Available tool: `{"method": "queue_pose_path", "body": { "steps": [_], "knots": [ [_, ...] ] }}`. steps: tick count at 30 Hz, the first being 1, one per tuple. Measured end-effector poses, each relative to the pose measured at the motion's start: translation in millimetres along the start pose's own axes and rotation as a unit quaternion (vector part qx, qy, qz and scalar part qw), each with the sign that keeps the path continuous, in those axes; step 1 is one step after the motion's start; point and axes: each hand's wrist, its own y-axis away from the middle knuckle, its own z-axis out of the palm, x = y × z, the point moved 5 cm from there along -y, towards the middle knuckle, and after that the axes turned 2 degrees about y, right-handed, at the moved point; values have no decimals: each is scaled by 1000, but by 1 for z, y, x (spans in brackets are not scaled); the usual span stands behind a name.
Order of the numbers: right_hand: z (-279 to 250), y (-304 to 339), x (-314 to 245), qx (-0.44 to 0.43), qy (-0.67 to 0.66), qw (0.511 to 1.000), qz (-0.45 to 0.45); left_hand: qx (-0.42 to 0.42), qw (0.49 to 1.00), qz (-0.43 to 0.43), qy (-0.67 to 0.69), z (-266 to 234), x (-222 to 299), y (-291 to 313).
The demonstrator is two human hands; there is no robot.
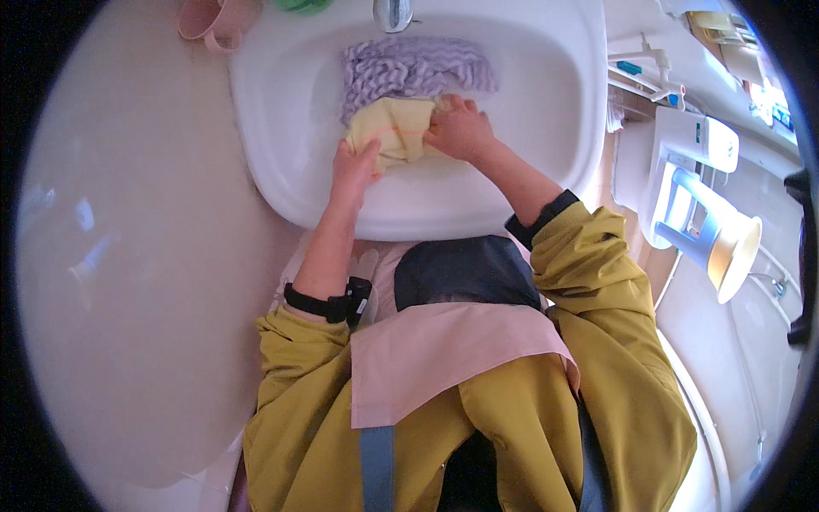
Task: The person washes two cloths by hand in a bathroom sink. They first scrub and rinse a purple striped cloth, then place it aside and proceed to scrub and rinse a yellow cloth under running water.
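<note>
1. Washroom setting: glossy white ceramic washbasin point(529, 111), chrome tap point(393, 15) over its far edge, pink handled mug point(205, 21) beside its upper-left corner.
2. Pale yellow fabric cloth point(401, 128), thin orange line across it, is in the basin between the hands. Lavender wavy-ridged cloth point(409, 68) lies just beyond; whether their edges overlap cannot be told.
3. Handling (judged): yellow cloth light, soft, limp, hard to damage; heavier and slicker if wet. Wetness not discernible.
4. Best hold (judged): opposite edges, several layers gathered under thumb and fingers, as a single-layer pinch could slip.
5. Hands are apart, both clamped on the yellow cloth: left hand point(357, 169) on its lower-left edge, right hand point(461, 128) at its right edge, fingers curled.
6. Pose: left forearm reaches forward, leaning slightly inward; right forearm enters diagonally from the right. Mustard-coloured sleeves point(299, 350) sit pushed up.
</note>
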Motion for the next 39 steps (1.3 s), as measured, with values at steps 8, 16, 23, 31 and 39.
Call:
{"method": "queue_pose_path", "body": {
  "steps": [8,16,23,31,39],
  "knots": [
    [15,-78,-10,147,-254,952,87,-159,930,195,-267,15,11,39],
    [19,-62,5,-16,-286,950,125,-131,950,122,-254,14,2,39],
    [-35,-6,31,-47,-729,675,105,-57,969,132,-199,4,-19,-3],
    [-175,24,45,65,-828,557,11,-146,945,133,-261,11,-16,-11],
    [-264,-29,61,175,-628,757,-48,-85,960,119,-238,8,-38,-26]
  ]
}}
